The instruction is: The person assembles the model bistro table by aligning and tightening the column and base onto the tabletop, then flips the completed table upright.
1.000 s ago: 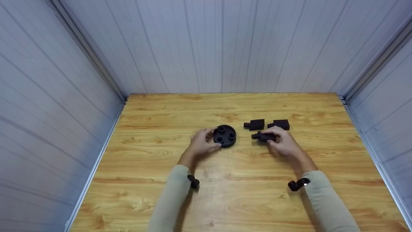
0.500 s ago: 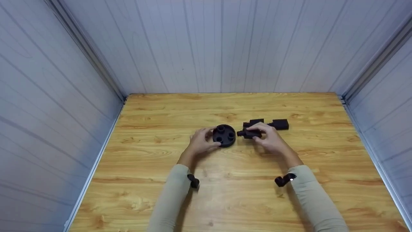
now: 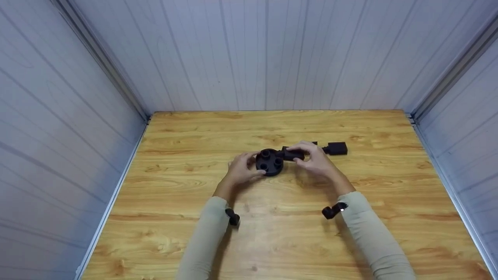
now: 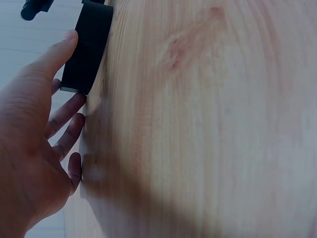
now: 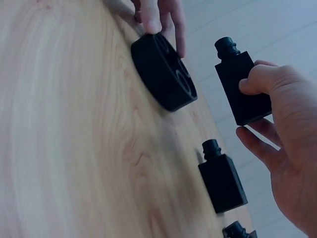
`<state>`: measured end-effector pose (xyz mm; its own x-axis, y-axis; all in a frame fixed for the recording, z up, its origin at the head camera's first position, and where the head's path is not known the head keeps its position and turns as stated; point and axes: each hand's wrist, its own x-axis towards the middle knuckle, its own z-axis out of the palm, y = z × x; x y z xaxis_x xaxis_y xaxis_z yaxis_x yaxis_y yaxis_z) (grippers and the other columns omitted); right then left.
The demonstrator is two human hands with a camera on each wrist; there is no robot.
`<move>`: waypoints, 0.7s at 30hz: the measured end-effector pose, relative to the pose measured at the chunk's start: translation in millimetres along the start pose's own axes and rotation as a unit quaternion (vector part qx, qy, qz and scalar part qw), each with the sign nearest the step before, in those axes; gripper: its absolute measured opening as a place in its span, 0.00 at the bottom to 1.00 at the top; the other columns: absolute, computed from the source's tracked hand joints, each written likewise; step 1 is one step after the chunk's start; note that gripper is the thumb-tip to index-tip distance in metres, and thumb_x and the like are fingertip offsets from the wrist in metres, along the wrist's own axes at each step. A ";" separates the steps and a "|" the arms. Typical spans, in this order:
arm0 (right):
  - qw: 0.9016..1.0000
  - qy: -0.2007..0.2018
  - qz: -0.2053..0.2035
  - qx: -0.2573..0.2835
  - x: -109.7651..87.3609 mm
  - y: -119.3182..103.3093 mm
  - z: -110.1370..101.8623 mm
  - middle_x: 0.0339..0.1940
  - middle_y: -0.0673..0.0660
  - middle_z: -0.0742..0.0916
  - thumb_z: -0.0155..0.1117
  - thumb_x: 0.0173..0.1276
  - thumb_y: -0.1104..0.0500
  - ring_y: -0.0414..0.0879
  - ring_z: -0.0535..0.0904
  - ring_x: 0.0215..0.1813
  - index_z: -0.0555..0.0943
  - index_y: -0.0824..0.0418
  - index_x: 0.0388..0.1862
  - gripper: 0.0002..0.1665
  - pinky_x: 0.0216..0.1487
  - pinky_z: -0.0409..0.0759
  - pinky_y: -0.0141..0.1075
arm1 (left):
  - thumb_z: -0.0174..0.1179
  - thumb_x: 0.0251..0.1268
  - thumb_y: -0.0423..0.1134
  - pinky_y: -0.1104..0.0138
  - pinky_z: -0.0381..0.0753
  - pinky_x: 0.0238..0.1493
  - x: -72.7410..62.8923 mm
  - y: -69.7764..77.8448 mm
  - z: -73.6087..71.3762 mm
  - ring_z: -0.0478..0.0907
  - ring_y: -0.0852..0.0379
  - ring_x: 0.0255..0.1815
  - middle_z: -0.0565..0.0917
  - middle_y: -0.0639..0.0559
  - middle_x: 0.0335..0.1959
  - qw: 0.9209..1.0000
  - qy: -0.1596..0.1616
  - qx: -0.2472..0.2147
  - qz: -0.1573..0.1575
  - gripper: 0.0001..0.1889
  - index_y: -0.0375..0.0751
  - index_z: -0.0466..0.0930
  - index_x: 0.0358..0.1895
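Head view: wood-grain table (image 3: 272, 241) boxed in by pale, streaky walls (image 3: 249, 58). Compared with a second ago, the right hand (image 3: 316, 160) has shifted left with its black block (image 3: 292, 155), so the block's neck now meets the rim of the round base (image 3: 270, 161) from this angle. Base and left hand (image 3: 240, 170) have pretty much stayed put. One spare block (image 3: 337, 148) lies off to the right; a half-hidden block (image 3: 314, 143) pokes out behind the right hand.

Left wrist view: base is on the table, left thumb on its side, the other fingers curved round behind.

Right wrist view: the held block is up off the table, tilted, pinched between right thumb and fingers, with a visible gap to the base.
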<state>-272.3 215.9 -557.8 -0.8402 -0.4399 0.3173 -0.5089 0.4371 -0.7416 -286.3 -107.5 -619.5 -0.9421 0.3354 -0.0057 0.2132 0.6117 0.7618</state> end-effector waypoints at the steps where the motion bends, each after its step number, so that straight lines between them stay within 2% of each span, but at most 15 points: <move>1: 1.000 0.002 0.005 0.001 1.4 -1.9 -0.1 0.60 0.61 0.93 0.74 0.76 0.69 0.57 0.87 0.64 0.91 0.57 0.65 0.22 0.65 0.83 0.42 | 0.82 0.64 0.63 0.35 0.64 0.73 -0.3 0.5 -0.1 0.81 0.42 0.69 0.88 0.47 0.65 1.000 -0.001 -0.001 0.001 0.43 0.63 0.77 0.82; 4: 1.000 0.017 0.010 0.003 4.9 -5.2 0.6 0.60 0.60 0.93 0.76 0.74 0.68 0.58 0.86 0.66 0.92 0.58 0.63 0.20 0.71 0.82 0.46 | 0.82 0.65 0.61 0.34 0.62 0.75 -1.4 4.2 -0.4 0.80 0.41 0.70 0.87 0.46 0.66 1.000 -0.003 -0.010 -0.006 0.43 0.62 0.77 0.82; 6: 0.999 0.030 0.011 0.008 6.9 -6.7 1.6 0.60 0.61 0.94 0.77 0.73 0.69 0.58 0.86 0.67 0.92 0.59 0.62 0.20 0.73 0.80 0.44 | 0.82 0.65 0.61 0.34 0.62 0.75 -2.4 6.4 -0.7 0.80 0.40 0.71 0.87 0.46 0.67 1.000 -0.003 -0.010 -0.008 0.43 0.63 0.77 0.82; 8: 0.999 0.046 0.012 0.019 8.1 -7.4 3.3 0.60 0.64 0.94 0.78 0.71 0.70 0.57 0.87 0.64 0.91 0.62 0.62 0.21 0.70 0.82 0.38 | 0.81 0.66 0.63 0.37 0.63 0.73 -2.5 4.2 0.4 0.80 0.41 0.71 0.87 0.47 0.67 1.000 0.000 -0.004 -0.005 0.42 0.64 0.77 0.82; 11: 0.996 0.068 0.022 0.046 9.3 -8.7 5.9 0.59 0.68 0.93 0.78 0.70 0.72 0.53 0.89 0.56 0.90 0.66 0.62 0.22 0.57 0.85 0.27 | 0.79 0.66 0.65 0.38 0.65 0.71 -5.2 7.3 -0.7 0.80 0.41 0.71 0.87 0.47 0.67 1.000 0.000 0.007 -0.002 0.42 0.63 0.77 0.82; 13: 0.994 0.080 0.028 0.066 9.7 -9.5 7.4 0.59 0.71 0.92 0.78 0.69 0.73 0.52 0.90 0.51 0.89 0.69 0.61 0.22 0.50 0.86 0.24 | 0.79 0.66 0.66 0.40 0.66 0.69 -6.1 6.8 -0.3 0.80 0.42 0.70 0.88 0.47 0.67 1.000 0.003 0.009 0.003 0.42 0.63 0.77 0.82; 15: 0.993 0.087 0.028 0.076 10.7 -10.4 9.0 0.58 0.72 0.91 0.79 0.69 0.74 0.54 0.90 0.50 0.89 0.71 0.60 0.21 0.51 0.86 0.23 | 0.80 0.66 0.64 0.38 0.66 0.70 -8.0 11.1 -1.9 0.80 0.40 0.71 0.87 0.46 0.67 1.000 0.001 0.006 0.000 0.43 0.61 0.77 0.82; 19: 0.993 0.094 0.011 0.073 12.6 -12.1 12.1 0.57 0.71 0.92 0.80 0.69 0.73 0.58 0.91 0.54 0.91 0.70 0.59 0.20 0.53 0.87 0.23 | 0.79 0.66 0.65 0.38 0.66 0.71 -7.3 7.6 0.1 0.81 0.41 0.70 0.88 0.46 0.67 1.000 0.008 0.007 0.002 0.42 0.60 0.78 0.82; 21: 0.993 0.096 0.003 0.066 13.6 -12.8 14.0 0.58 0.70 0.93 0.80 0.70 0.71 0.57 0.91 0.56 0.91 0.68 0.60 0.20 0.55 0.87 0.24 | 0.78 0.66 0.67 0.39 0.66 0.70 -4.5 1.2 3.9 0.82 0.42 0.68 0.89 0.47 0.66 1.000 0.017 0.017 0.005 0.42 0.60 0.78 0.81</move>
<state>-274.5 193.4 -552.3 -0.8701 -0.2748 0.4092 -0.4849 0.3279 -0.8108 -280.8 -105.5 -621.1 -0.9476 0.3185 0.0241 0.2314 0.6327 0.7390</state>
